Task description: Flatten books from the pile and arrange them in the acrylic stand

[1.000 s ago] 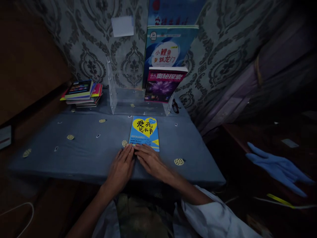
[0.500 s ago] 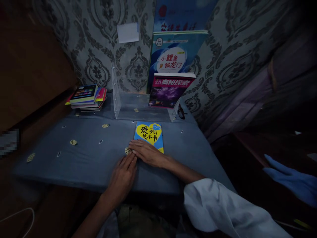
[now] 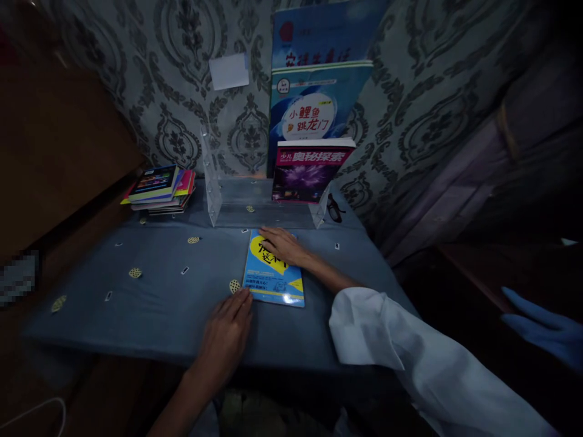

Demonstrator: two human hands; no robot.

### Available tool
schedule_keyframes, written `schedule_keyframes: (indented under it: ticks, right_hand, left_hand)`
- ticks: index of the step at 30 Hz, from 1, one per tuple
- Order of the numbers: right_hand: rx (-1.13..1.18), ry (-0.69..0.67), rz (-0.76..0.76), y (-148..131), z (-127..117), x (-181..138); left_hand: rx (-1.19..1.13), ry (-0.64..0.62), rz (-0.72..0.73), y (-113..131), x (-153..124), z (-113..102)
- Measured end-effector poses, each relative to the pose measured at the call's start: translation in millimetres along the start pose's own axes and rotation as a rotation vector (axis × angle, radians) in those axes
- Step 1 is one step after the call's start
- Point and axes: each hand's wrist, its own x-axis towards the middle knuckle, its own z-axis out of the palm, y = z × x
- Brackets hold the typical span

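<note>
A blue book with a yellow heart on its cover lies flat on the blue-covered table. My right hand rests flat on the book's far end, fingers stretched toward its top left corner. My left hand lies flat on the cloth, fingertips at the book's near left corner. Neither hand grips anything. A clear acrylic book stand sits just beyond the book. It holds a magenta book and two taller blue books against the wall.
A stack of colourful books lies at the table's far left. Small round and rectangular stickers dot the cloth. Dark glasses lie right of the stand. A blue-gloved hand of another person shows at the right edge. A wooden panel flanks the left.
My right hand has slid from the book's near edge up to its far end. My left hand has stayed near the bottom left corner. The view has shifted slightly.
</note>
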Motion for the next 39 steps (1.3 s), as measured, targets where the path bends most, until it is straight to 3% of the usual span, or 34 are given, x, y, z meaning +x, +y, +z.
schedule_keyframes:
  ticks: [6,12,17,24,30,34,39]
  right_hand:
    - [0.086,0.200,0.083,34.2,-0.4,-38.6]
    - [0.111,0.336,0.187,30.5,-4.6,-75.7]
    - [0.138,0.367,0.250,25.7,-12.8,-98.7]
    - [0.243,0.410,0.333,25.5,-23.5,-103.7]
    - [0.322,0.435,0.407,26.8,-28.6,-103.4]
    - [0.340,0.438,0.420,25.4,-31.9,-104.3]
    - [0.332,0.429,0.408,25.0,-33.9,-104.5]
  left_hand:
    - [0.042,-0.082,-0.018,1.2,4.5,-2.7]
    - [0.167,-0.199,-0.028,-1.6,18.1,-3.4]
    - [0.205,-0.254,-0.071,-11.2,37.0,-2.3]
    - [0.152,-0.304,-0.080,-15.7,70.0,18.9]
    - [0.078,-0.398,-0.083,-14.3,117.5,42.9]
    - [0.085,-0.466,-0.089,1.3,143.2,55.9]
    - [0.072,-0.480,-0.015,30.1,154.8,70.0]
